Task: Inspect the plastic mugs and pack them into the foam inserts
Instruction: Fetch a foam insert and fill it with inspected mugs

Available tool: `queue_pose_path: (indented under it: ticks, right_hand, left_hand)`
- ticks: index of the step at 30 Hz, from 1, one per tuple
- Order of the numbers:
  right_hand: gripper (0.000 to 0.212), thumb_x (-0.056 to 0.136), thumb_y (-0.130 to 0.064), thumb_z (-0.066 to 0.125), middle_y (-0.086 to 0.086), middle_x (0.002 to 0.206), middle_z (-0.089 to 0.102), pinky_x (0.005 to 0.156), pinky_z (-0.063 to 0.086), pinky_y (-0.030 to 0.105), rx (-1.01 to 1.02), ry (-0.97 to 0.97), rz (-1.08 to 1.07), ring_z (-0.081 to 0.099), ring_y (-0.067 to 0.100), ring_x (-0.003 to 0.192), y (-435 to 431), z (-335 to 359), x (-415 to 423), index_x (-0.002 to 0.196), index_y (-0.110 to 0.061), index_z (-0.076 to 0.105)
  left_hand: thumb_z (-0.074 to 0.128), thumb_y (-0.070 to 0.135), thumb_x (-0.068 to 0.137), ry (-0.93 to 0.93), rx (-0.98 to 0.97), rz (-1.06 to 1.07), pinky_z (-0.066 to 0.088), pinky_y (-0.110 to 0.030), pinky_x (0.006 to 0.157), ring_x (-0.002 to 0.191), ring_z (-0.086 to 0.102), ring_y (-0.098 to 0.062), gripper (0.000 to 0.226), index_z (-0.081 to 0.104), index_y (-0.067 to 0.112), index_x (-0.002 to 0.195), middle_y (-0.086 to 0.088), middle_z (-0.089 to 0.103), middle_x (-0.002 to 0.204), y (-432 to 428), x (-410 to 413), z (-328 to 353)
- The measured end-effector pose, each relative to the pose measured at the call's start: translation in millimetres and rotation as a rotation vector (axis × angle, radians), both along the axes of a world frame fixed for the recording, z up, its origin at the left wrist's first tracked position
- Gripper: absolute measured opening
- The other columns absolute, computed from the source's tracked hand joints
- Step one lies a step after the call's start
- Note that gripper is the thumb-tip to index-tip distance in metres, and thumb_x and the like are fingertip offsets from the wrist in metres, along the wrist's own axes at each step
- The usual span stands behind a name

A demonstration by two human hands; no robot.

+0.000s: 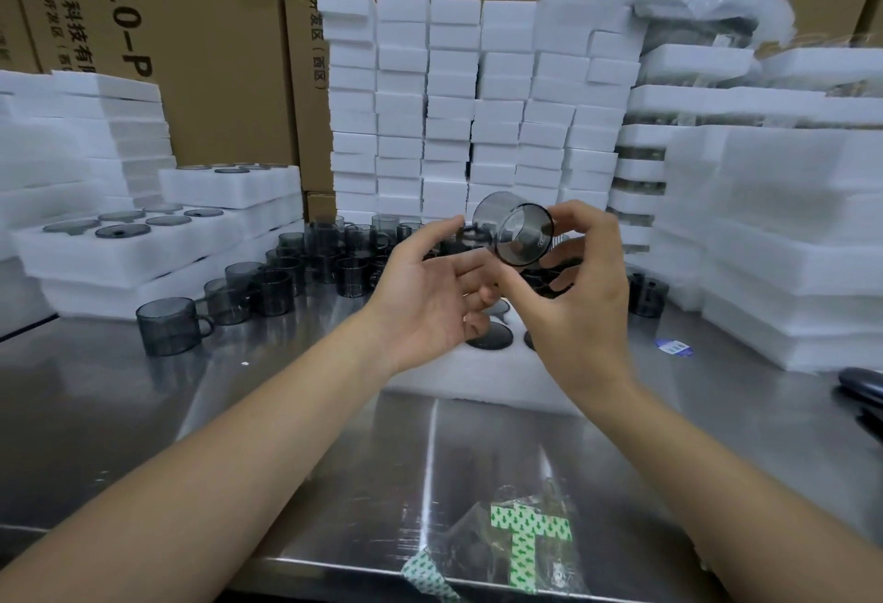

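A smoky grey see-through plastic mug [513, 232] is held tilted in the air above the table, its bottom turned toward me. My right hand [580, 301] grips its body with curled fingers and thumb. My left hand [432, 296] is palm-up beside it, its fingertips at the mug's handle side. Below the hands lies a white foam insert [458, 373] with dark round pockets, partly hidden by my hands. Several more grey mugs [315, 263] stand behind it on the steel table.
Filled foam inserts [143, 244] are stacked at the left. White foam blocks [478, 115] are piled at the back and foam slabs [788, 268] at the right. A lone mug [169, 325] stands front left. Green-patterned tape [521, 545] lies near the table's front edge.
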State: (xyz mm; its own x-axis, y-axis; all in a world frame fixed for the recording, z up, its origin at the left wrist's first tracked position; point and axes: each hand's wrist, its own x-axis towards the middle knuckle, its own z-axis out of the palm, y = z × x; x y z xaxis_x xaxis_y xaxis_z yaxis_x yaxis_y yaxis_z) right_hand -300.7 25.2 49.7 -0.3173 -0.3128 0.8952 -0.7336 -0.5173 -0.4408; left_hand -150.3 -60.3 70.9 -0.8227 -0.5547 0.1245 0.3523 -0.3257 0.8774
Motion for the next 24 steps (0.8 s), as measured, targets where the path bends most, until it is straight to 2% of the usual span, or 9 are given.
queue_pose_path:
  ticks: [3,7,10,12,15,17,19,21,24]
  right_hand:
    - [0.059,0.078,-0.047,0.089,-0.008,0.111,0.061,0.072,0.057,0.052,0.040,-0.047,0.008,0.064,0.020,0.095,2,0,2,0.118,-0.038,0.047]
    - [0.065,0.077,-0.048,0.087,-0.009,0.115,0.058,0.078,0.053,0.037,0.078,-0.009,0.001,0.063,0.017,0.097,2,0,3,0.128,-0.039,0.048]
    - [0.066,0.080,-0.044,0.084,-0.016,0.120,0.052,0.076,0.045,0.020,0.095,0.082,-0.038,0.063,0.014,0.097,3,0,3,0.138,-0.043,0.050]
    - [0.063,0.081,-0.041,0.084,-0.018,0.121,0.054,0.076,0.046,0.020,0.098,0.083,-0.048,0.064,0.013,0.095,4,2,3,0.135,-0.042,0.052]
    - [0.060,0.079,-0.039,0.087,-0.017,0.116,0.066,0.073,0.058,0.041,0.140,-0.054,0.019,0.071,0.013,0.090,4,4,6,0.127,-0.042,0.052]
    - [0.058,0.080,-0.034,0.091,-0.014,0.110,0.072,0.068,0.059,0.047,0.180,-0.152,0.106,0.075,0.015,0.087,4,5,6,0.122,-0.037,0.051]
    - [0.053,0.084,-0.030,0.091,-0.009,0.106,0.077,0.065,0.058,0.042,0.216,-0.213,0.212,0.077,0.017,0.088,5,5,6,0.120,-0.029,0.053]
    - [0.044,0.089,-0.027,0.087,-0.005,0.105,0.079,0.065,0.057,0.030,0.247,-0.265,0.304,0.078,0.018,0.089,5,7,7,0.122,-0.023,0.058]
    - [0.032,0.096,-0.026,0.080,-0.002,0.104,0.080,0.063,0.058,0.022,0.283,-0.322,0.397,0.078,0.015,0.090,6,11,7,0.124,-0.016,0.067]
  left_hand:
    - [0.062,0.049,0.090,-0.033,-0.039,0.010,0.026,-0.031,0.063,0.066,0.053,-0.015,0.042,0.069,0.010,0.101,0.001,0.060,0.082,4,-3,0]
    - [0.058,0.050,0.096,-0.061,-0.041,0.021,0.029,-0.029,0.063,0.064,0.053,-0.014,0.046,0.080,0.011,0.083,0.001,0.060,0.075,4,-3,1]
    - [0.052,0.054,0.102,-0.090,-0.045,0.026,0.030,-0.028,0.064,0.062,0.056,-0.014,0.056,0.082,0.012,0.080,0.000,0.065,0.077,2,-4,0]
    - [0.056,0.055,0.098,-0.079,-0.034,0.028,0.031,-0.029,0.065,0.062,0.057,-0.014,0.053,0.082,0.010,0.091,0.000,0.066,0.081,3,-4,0]
    - [0.064,0.056,0.092,-0.032,-0.045,0.057,0.036,-0.029,0.064,0.068,0.061,-0.014,0.055,0.077,0.012,0.122,0.002,0.067,0.087,2,-3,-1]
    - [0.064,0.055,0.096,-0.015,-0.076,0.095,0.036,-0.030,0.065,0.076,0.061,-0.013,0.060,0.072,0.012,0.138,0.000,0.069,0.103,2,-3,-1]
    - [0.064,0.056,0.098,-0.020,-0.134,0.139,0.035,-0.029,0.066,0.091,0.059,-0.016,0.061,0.069,0.016,0.143,-0.003,0.064,0.125,1,-4,0]
    - [0.063,0.062,0.098,-0.023,-0.194,0.168,0.037,-0.027,0.067,0.105,0.053,-0.019,0.061,0.070,0.021,0.142,-0.002,0.064,0.134,0,-4,0]
    - [0.064,0.068,0.096,-0.001,-0.253,0.195,0.046,-0.021,0.063,0.094,0.054,-0.015,0.059,0.076,0.024,0.134,0.003,0.069,0.128,-2,-4,-1]
